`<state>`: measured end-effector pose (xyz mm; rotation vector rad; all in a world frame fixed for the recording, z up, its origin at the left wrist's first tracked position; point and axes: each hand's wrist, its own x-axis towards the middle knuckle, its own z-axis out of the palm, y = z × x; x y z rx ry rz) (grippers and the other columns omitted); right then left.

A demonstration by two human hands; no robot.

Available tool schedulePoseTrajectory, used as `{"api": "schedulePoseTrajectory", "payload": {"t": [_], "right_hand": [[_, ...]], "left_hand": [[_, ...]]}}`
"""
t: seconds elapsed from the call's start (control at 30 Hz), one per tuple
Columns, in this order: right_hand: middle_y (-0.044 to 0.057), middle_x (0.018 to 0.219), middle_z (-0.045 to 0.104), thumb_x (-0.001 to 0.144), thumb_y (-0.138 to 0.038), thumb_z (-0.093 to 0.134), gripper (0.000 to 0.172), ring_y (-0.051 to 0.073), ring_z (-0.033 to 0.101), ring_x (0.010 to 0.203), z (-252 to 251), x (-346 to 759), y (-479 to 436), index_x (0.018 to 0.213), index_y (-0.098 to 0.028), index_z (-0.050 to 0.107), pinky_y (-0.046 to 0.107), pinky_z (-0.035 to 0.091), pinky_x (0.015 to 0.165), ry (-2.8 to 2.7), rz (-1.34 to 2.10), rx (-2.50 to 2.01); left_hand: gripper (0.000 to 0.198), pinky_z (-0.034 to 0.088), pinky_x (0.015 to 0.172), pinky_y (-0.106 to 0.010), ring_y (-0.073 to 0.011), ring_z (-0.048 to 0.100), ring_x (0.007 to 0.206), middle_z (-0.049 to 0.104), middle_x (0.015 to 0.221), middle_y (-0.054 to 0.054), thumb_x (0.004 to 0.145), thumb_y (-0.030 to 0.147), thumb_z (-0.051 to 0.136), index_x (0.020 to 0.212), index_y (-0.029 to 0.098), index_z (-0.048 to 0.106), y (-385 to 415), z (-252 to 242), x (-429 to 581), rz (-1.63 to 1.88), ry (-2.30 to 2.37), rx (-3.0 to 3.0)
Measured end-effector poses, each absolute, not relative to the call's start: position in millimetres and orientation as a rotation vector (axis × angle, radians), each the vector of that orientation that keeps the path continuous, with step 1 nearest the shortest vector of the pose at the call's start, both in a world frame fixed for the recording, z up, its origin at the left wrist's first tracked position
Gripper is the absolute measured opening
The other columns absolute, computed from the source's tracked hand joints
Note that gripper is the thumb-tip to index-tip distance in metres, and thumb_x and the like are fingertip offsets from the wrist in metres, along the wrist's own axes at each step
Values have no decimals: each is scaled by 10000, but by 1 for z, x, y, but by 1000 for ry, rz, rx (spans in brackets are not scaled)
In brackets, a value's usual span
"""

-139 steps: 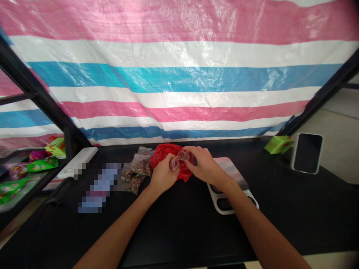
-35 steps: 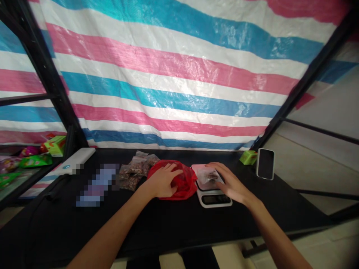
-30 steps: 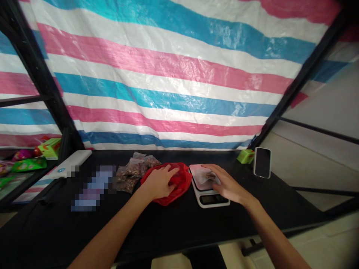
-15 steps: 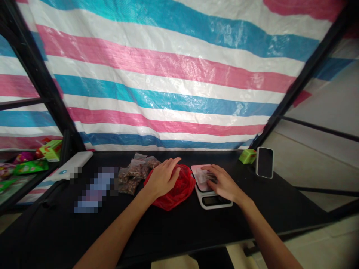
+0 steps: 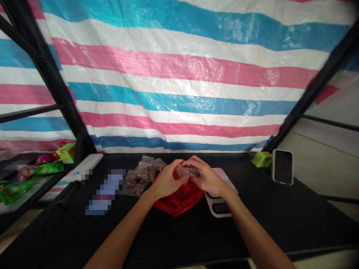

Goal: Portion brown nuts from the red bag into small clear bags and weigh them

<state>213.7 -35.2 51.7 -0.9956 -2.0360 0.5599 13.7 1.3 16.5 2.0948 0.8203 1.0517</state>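
Note:
Both my hands meet over a red plastic bag [image 5: 179, 196] on the black table [image 5: 280, 224]. My left hand [image 5: 166, 180] and my right hand [image 5: 206, 177] pinch the two ends of a small clear packet [image 5: 189, 171] with brownish contents, held just above the red bag. A white kitchen scale [image 5: 221, 203] with a pink platform lies right of the bag, partly under my right wrist. A heap of filled clear packets [image 5: 143, 175] lies left of the bag.
A striped pink, white and blue tarp hangs behind. A green box [image 5: 261, 159] and an upright phone [image 5: 282, 166] stand at the back right. A white flat device [image 5: 85, 166] and a blurred patch lie left. Black frame posts rise at both sides; green packs [image 5: 47, 168] lie far left.
My right hand lifted the small packet off the scale and brought it over the red bag. My left hand left the bag and took the packet's other end.

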Motion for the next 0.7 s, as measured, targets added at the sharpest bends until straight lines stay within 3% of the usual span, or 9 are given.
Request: {"api": "schedulePoseTrajectory", "payload": {"t": [0.1,0.2,0.27,0.43,0.57,0.7], "right_hand": [[59,1197,594,748,-1,545,597,227,608,1084,46,210,-26,1270,-278,630,350,510,909,-1978,637,-889],[68,1269,581,747,-18,552,633,253,571,1172,41,215,-26,1316,-291,605,379,491,970,-1901,607,-926],[68,1241,595,774,-51,559,612,239,591,1091,36,219,-28,1339,-285,592,364,501,917,-1828,572,-1007],[-13,918,655,753,-62,546,594,172,576,798,26,224,-29,1310,-259,603,305,468,768,-1759,702,-1138],[-15,918,661,710,-62,501,612,166,580,804,25,222,-28,1282,-245,622,300,457,757,-1676,834,-1124],[2,973,679,743,-83,512,575,181,622,871,23,219,-26,1290,-239,595,323,483,801,-1593,852,-1083]], "left_hand": [[383,507,789,-311,-178,660,815,706,946,8,902,334,648,1267,253,566,1,16,14,1013,919,2105],[337,507,823,-311,-177,661,847,711,984,3,917,331,631,1242,253,591,2,14,16,1003,908,2074],[274,508,853,-308,-180,653,901,703,1020,-5,923,338,627,1177,235,607,3,12,18,1037,887,2000],[247,514,805,-284,-169,623,895,653,1014,-14,914,340,637,1115,207,584,6,5,25,1107,833,1778],[297,513,766,-283,-163,628,847,656,996,-4,896,301,650,1173,222,579,8,5,21,979,821,1797],[407,508,895,-322,-185,655,944,693,1083,-3,855,222,671,1251,248,577,6,13,13,846,815,1955]]}}
